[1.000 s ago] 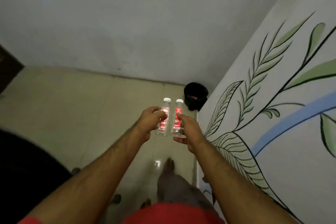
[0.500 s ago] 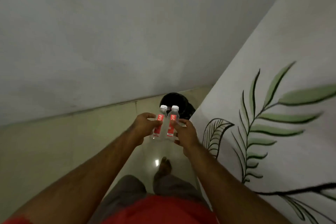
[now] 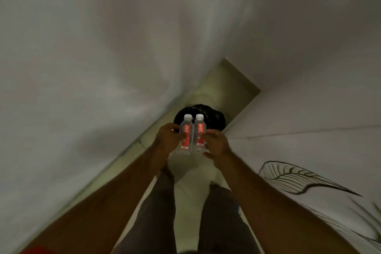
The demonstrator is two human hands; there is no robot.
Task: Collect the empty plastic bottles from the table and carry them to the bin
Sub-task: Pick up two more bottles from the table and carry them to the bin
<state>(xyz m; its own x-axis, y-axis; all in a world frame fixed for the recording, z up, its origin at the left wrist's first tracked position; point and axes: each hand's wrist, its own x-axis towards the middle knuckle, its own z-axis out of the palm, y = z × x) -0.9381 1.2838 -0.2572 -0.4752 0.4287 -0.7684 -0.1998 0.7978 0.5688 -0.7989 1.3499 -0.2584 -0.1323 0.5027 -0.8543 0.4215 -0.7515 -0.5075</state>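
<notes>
Two clear plastic bottles with white caps and red labels stand upright side by side in front of me. My left hand grips the left bottle; my right hand grips the right bottle. Both bottles touch each other. Just beyond them on the floor sits a round black bin lined with a dark bag; the bottles' tops overlap its near rim in the view.
A plain grey wall runs close on the left. A white wall with painted leaf outlines closes in on the right. The pale tiled floor forms a narrow corner strip. My legs are below.
I have walked closer to the corner. The bin now lies right behind the bottles and looks larger. Both hands keep the same hold on the bottles.
</notes>
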